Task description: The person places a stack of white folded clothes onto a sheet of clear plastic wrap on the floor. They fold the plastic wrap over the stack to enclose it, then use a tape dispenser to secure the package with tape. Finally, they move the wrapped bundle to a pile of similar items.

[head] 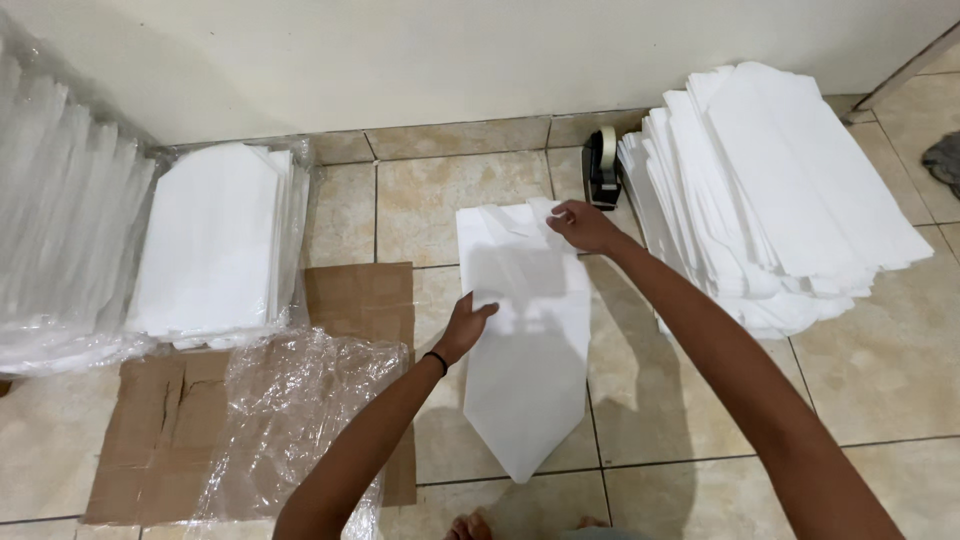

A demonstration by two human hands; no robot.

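A white paper sheet (pixel 525 330), folded to a point at its near end, lies on the tiled floor in front of me. My left hand (pixel 466 325) rests flat on its left edge, fingers spread; a black band is on that wrist. My right hand (pixel 583 226) pinches the sheet's far right corner near the top fold.
A big fanned stack of white paper (pixel 780 190) lies to the right. A black tape dispenser (pixel 602 165) stands by the wall. Another white stack in plastic wrap (pixel 215 245) sits at left, with flattened cardboard (pixel 360 300) and loose clear plastic (pixel 290 410) nearby. My toes show at the bottom edge.
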